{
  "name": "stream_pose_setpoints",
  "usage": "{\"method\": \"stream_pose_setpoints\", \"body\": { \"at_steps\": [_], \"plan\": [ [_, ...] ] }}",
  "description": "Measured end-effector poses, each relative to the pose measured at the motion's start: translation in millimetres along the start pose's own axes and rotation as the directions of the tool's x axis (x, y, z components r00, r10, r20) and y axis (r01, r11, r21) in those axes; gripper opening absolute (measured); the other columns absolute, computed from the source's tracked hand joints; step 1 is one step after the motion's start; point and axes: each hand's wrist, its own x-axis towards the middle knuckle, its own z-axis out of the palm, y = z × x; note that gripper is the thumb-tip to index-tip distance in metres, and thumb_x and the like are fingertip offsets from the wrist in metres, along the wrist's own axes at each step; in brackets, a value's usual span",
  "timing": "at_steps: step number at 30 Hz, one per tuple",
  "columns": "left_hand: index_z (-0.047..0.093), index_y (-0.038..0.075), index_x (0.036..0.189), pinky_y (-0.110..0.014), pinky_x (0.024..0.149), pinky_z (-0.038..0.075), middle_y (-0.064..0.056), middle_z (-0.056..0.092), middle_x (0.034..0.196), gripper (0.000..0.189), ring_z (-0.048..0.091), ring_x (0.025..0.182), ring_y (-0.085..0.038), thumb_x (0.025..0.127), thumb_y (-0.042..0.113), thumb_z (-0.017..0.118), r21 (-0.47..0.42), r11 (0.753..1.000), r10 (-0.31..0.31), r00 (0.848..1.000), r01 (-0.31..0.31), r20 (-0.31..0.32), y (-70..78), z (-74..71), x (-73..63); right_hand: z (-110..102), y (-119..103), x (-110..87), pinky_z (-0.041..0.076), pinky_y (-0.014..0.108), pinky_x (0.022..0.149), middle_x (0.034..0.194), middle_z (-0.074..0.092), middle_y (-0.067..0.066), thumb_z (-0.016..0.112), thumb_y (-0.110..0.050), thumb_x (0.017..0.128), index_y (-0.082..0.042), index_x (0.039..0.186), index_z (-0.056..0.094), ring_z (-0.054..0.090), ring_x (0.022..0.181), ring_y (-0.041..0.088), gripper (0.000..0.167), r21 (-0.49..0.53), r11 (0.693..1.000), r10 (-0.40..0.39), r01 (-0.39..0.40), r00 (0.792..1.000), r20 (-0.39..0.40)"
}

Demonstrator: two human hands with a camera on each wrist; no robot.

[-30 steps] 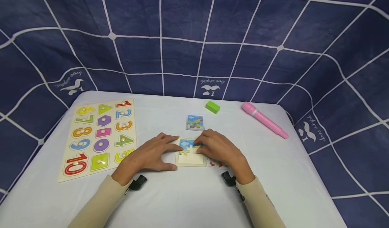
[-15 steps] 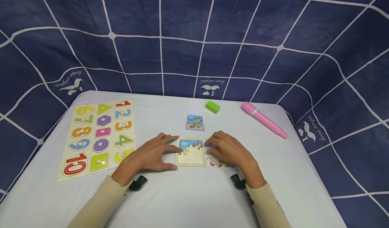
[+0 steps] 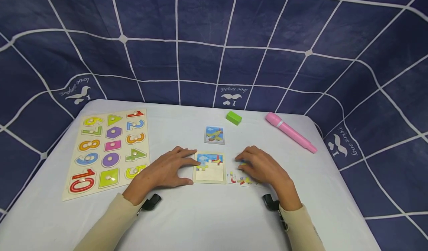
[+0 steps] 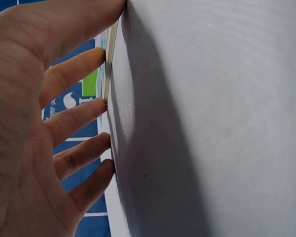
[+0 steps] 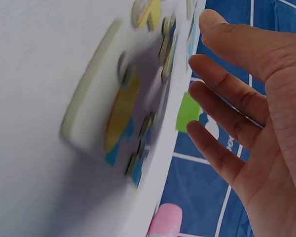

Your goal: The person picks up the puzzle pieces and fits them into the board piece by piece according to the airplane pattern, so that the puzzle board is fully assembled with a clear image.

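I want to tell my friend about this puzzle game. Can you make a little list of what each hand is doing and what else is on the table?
left hand: fingers spread, touching the left edge of the puzzle tray
right hand: open, over the loose pieces right of the tray
tray: top row filled, lower part bare
picture card: behind the tray, shows a plane
number board: far left
green block: at the back
pink pen: back right

Half-filled puzzle tray (image 3: 209, 177), loose pieces (image 3: 238, 179) beside
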Motion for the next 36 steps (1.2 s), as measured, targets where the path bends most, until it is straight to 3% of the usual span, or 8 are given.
{"method": "stream_pose_setpoints", "body": {
  "at_steps": [14, 36],
  "plan": [
    [0.073, 0.029, 0.141, -0.053, 0.110, 0.049, -0.003, 0.052, 0.164, 0.061, 0.050, 0.140, -0.027, 0.085, 0.044, 0.091, 0.005, 1.000, 0.003, 1.000, -0.003, -0.030, -0.7, 2.4, -0.9, 2.9, 6.4, -7.7, 0.055, 0.044, 0.105, 0.124, 0.071, -0.001, 0.092, -0.025, 0.088, -0.015, 0.126, 0.080, 0.064, 0.120, 0.020, 0.041, 0.035, 0.997, 0.065, -0.067, 0.996, 0.062],
    [0.074, 0.030, 0.140, -0.053, 0.109, 0.049, -0.002, 0.054, 0.162, 0.060, 0.051, 0.139, -0.026, 0.084, 0.045, 0.091, -0.008, 1.000, 0.001, 0.999, -0.001, -0.035, -0.7, 2.0, 2.0, 2.1, 6.5, -7.3, 0.056, 0.042, 0.103, 0.121, 0.070, 0.000, 0.093, -0.026, 0.086, -0.014, 0.126, 0.080, 0.064, 0.115, 0.018, 0.044, 0.040, 0.994, 0.096, -0.100, 0.992, 0.086]
  ]
}}
